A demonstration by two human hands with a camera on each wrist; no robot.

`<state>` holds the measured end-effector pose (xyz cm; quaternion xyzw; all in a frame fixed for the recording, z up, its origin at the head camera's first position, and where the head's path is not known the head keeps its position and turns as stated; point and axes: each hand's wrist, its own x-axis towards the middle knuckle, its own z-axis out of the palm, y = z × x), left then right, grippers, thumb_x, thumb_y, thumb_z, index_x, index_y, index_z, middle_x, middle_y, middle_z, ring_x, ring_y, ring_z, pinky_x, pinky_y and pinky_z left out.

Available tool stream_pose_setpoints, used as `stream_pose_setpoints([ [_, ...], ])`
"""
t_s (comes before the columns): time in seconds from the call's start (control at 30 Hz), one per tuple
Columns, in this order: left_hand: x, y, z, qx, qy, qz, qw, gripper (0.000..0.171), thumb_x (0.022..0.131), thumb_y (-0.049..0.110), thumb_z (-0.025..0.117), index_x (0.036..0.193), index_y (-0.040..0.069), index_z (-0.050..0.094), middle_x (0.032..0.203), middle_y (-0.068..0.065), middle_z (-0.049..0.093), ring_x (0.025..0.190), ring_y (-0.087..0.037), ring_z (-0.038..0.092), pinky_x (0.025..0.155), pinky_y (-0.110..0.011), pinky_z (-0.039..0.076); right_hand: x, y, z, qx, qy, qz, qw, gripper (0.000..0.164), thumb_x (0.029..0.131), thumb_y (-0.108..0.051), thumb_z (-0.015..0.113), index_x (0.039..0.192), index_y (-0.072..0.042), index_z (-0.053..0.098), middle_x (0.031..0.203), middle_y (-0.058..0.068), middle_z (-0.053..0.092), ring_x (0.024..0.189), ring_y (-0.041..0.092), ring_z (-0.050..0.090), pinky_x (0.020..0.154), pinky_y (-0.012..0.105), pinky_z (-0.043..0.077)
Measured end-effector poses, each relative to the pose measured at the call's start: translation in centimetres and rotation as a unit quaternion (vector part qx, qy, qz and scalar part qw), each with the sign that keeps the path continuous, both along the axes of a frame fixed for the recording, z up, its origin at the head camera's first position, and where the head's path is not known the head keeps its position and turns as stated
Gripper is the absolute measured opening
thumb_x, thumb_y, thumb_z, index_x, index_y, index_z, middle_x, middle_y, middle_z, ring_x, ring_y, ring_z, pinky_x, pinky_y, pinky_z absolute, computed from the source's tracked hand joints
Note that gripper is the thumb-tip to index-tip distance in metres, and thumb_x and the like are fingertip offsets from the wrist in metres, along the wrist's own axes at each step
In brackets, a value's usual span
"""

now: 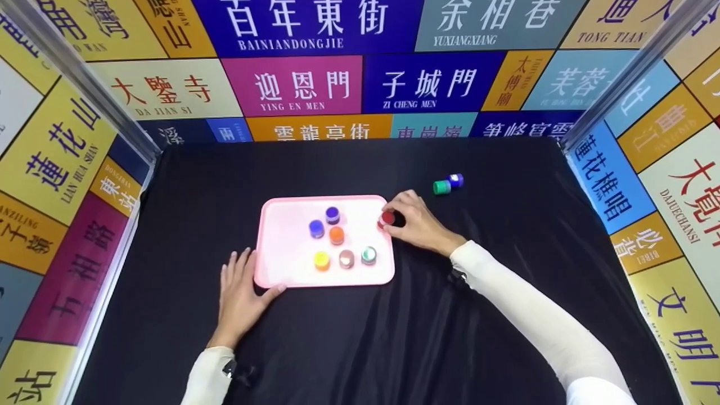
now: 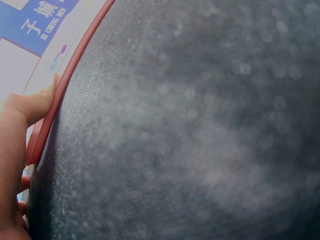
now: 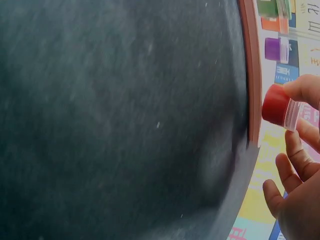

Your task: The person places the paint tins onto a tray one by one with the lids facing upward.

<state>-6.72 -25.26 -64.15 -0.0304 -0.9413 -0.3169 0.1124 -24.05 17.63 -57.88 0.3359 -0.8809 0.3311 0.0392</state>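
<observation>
My right hand (image 1: pixel 421 223) pinches a small red paint pot (image 1: pixel 387 218) between thumb and fingers, at the right edge of a pink tray (image 1: pixel 287 242). In the right wrist view this red pot (image 3: pixel 275 104) shows a clear ridged band at one end. My left hand (image 1: pixel 243 298) lies at the tray's near left corner, its thumb touching the rim and its other fingers stretched along the outer side. On the tray stand a dark purple pot (image 1: pixel 332 215), a blue-violet pot (image 1: pixel 316 228), an orange pot (image 1: pixel 336 235), a yellow pot (image 1: pixel 322 260), a brown pot (image 1: pixel 346 259) and a green pot (image 1: pixel 368 255).
Beyond my right hand, another green pot (image 1: pixel 441 188) and a blue pot (image 1: pixel 455 180) lie close together on the black cloth (image 1: pixel 349 332). Panels with printed signs (image 1: pixel 292 84) enclose the back and sides, with metal posts (image 1: pixel 613 79) at the corners.
</observation>
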Motion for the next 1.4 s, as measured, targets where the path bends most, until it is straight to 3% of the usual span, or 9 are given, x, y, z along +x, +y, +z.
stream_pose_setpoints([
  [0.47, 0.0, 0.0, 0.0, -0.005, -0.004, 0.001, 1.0, 0.108, 0.085, 0.055, 0.09, 0.164, -0.004, 0.046, 0.172, -0.026, 0.04, 0.165, -0.05, 0.021, 0.135, -0.065, 0.006, 0.7, -2.2, -0.7, -0.009, -0.014, 0.034, 0.999, 0.032, 0.091, -0.016, 0.087, 0.12, -0.004, 0.077, 0.116, 0.012, 0.071, 0.119, 0.033, 0.053, 0.106, 0.051, 0.044],
  [0.9, 0.0, -0.1, -0.1, -0.003, 0.012, 0.001, 0.9999, 0.106, 0.083, 0.054, 0.091, 0.161, -0.004, 0.049, 0.17, -0.028, 0.042, 0.163, -0.052, 0.024, 0.134, -0.067, 0.008, 0.9, -3.9, -1.0, -0.026, 0.0, 0.063, 0.998, 0.031, 0.088, -0.012, 0.09, 0.116, -0.004, 0.078, 0.107, 0.01, 0.069, 0.11, 0.031, 0.053, 0.097, 0.048, 0.044],
  [1.13, -0.1, 0.0, -0.1, -0.002, 0.008, 0.0, 1.0, 0.106, 0.084, 0.054, 0.09, 0.163, -0.003, 0.048, 0.171, -0.027, 0.042, 0.164, -0.051, 0.023, 0.135, -0.066, 0.007, 0.9, -4.3, -1.2, -0.032, 0.007, 0.072, 0.997, 0.033, 0.088, -0.012, 0.09, 0.117, -0.004, 0.079, 0.108, 0.011, 0.071, 0.116, 0.033, 0.055, 0.103, 0.051, 0.044],
  [1.4, 0.0, -0.1, 0.1, -0.003, 0.005, 0.001, 1.0, 0.106, 0.084, 0.054, 0.091, 0.162, -0.004, 0.048, 0.17, -0.027, 0.042, 0.164, -0.052, 0.024, 0.134, -0.067, 0.007, 1.1, -4.3, -1.1, -0.019, -0.014, 0.077, 0.997, 0.033, 0.092, -0.014, 0.089, 0.121, -0.003, 0.079, 0.116, 0.011, 0.072, 0.122, 0.032, 0.055, 0.108, 0.051, 0.045],
])
